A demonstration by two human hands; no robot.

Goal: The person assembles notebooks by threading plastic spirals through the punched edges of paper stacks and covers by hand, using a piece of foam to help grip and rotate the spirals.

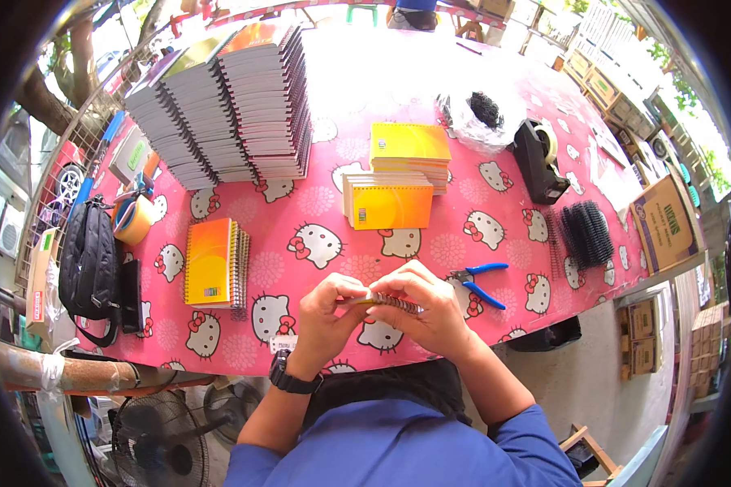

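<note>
— At six o'clock on the pink table [333,203], what are the hands doing?
— Left hand [326,312] and right hand [425,312] are both pinching a spiral-bound notebook [386,302] edge-on, fingers closed around its wire coil.
— What is risking trouble?
— Probably the coil is slipping or snagging a fingertip; the blue-handled pliers [481,284] are lying at three o'clock, untouched.

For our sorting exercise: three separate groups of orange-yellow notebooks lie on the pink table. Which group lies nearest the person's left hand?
The spiral-bound stack left of centre, beside the black bag; it lies closest to the left hand. The other two groups lie farther back, mid-table.
</note>
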